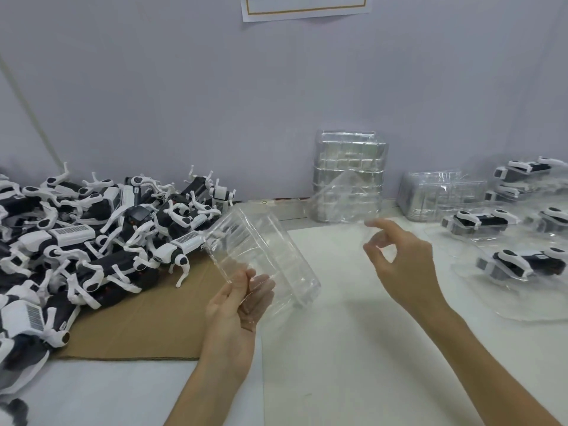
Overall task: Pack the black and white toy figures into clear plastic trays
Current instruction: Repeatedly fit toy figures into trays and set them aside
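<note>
A big heap of black and white toy figures (92,229) lies at the left, partly on a sheet of brown cardboard (147,321). My left hand (236,305) grips the near edge of a clear plastic tray (261,250) and holds it tilted above the table. My right hand (399,256) is raised to the right of it, thumb and forefinger pinching the corner of a second clear plastic piece (341,198) that hangs in the air. Several packed trays with toy figures (479,224) lie at the right.
Two stacks of empty clear trays stand against the grey wall, a tall stack (350,158) at the middle and a low stack (439,192) to its right. A white table (338,348) lies under my hands. A paper sheet (307,7) hangs on the wall.
</note>
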Motion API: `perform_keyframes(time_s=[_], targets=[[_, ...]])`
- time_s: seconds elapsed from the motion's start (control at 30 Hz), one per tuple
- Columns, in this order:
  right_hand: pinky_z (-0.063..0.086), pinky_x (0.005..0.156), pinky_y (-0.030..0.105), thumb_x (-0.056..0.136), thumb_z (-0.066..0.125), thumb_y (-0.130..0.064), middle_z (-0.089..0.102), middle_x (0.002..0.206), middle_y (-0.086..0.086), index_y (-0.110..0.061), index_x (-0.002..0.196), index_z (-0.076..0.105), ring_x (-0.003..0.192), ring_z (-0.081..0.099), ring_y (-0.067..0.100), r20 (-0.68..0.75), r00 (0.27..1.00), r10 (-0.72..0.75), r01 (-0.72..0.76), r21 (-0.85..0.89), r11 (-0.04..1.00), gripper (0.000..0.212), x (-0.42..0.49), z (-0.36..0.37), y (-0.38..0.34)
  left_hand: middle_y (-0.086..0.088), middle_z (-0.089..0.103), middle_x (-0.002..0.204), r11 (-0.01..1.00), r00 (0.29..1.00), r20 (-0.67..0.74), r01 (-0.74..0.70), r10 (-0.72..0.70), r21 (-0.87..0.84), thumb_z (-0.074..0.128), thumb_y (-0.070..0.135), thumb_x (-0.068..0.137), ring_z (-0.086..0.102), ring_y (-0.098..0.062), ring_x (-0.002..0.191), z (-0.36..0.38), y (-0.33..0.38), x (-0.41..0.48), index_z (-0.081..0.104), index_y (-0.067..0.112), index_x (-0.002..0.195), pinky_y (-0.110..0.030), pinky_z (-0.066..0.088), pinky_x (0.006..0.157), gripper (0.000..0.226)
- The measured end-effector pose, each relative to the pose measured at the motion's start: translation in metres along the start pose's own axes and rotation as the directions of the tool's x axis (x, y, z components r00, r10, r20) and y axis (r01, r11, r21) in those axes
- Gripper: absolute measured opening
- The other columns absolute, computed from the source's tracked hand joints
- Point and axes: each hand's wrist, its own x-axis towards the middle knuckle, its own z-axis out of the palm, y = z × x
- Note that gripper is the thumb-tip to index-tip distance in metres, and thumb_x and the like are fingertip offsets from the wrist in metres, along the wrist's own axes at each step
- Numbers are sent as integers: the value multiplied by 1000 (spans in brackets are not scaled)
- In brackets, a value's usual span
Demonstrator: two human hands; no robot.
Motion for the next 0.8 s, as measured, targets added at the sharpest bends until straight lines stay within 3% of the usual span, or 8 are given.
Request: perform_keyframes(time_s=[0.07,0.17,0.27,0.4,0.5,0.6,0.63,0.8], targets=[[17,93,20,86,71,-11,65,79,-18,-29,113,65,87,58,8,5,1000,-8,9,-176,984,33,1,-2,7,-5,74,70,1000,1000,-30,5,-5,3,62,25,79,73,-12,62,1,1,0,70,9,76,-20,57,54,18],[15,95,21,86,69,-9,66,79,-17,-29,112,65,92,59,12,-3,999,42,-41,-215,976,33,2,-6,11,-1,73,66,999,999,-46,23,-22,25,64,31,74,71,-7,58,2,4,0,75,18,59,-17,55,52,23],[31,95,27,86,70,-8,67,79,-16,-28,109,66,87,63,6,0,998,68,-68,-81,994,31,2,-7,7,-2,71,64,999,998,-51,39,-39,7,66,32,72,70,-8,56,3,6,-2,73,16,62,-17,54,50,21],[40,71,3,87,70,-8,69,84,-12,-29,116,62,80,63,-2,-14,995,99,-95,160,983,36,0,-3,-3,-4,74,72,997,997,33,75,-75,-5,66,26,72,73,-12,64,3,5,-3,65,6,84,-21,57,55,23],[42,77,5,85,71,-3,68,83,-13,-26,120,59,80,64,0,-52,999,10,-3,127,992,44,-2,-2,-8,-8,77,89,990,983,123,138,-135,-9,63,18,78,75,-19,78,3,2,-4,65,7,91,-26,59,60,17],[45,97,40,81,76,0,66,86,-13,-22,123,63,82,64,8,-130,978,-165,159,-51,986,49,3,-5,-9,-12,76,98,983,970,164,184,-180,-9,60,14,81,75,-23,83,2,-4,-4,64,5,99,-28,60,62,21],[41,98,43,80,77,0,66,88,-12,-22,124,63,84,64,11,-157,962,-222,206,-111,972,51,10,-6,-9,-12,76,99,980,966,172,198,-192,-19,59,14,81,75,-25,83,2,-6,-4,64,4,103,-29,60,62,24],[25,91,27,86,71,-8,67,97,-11,-24,129,62,98,61,19,-226,886,-404,343,-267,901,47,75,-19,-19,-15,75,102,968,957,180,243,-227,-68,56,11,80,75,-27,85,-1,-11,-1,64,2,111,-30,60,61,33]])
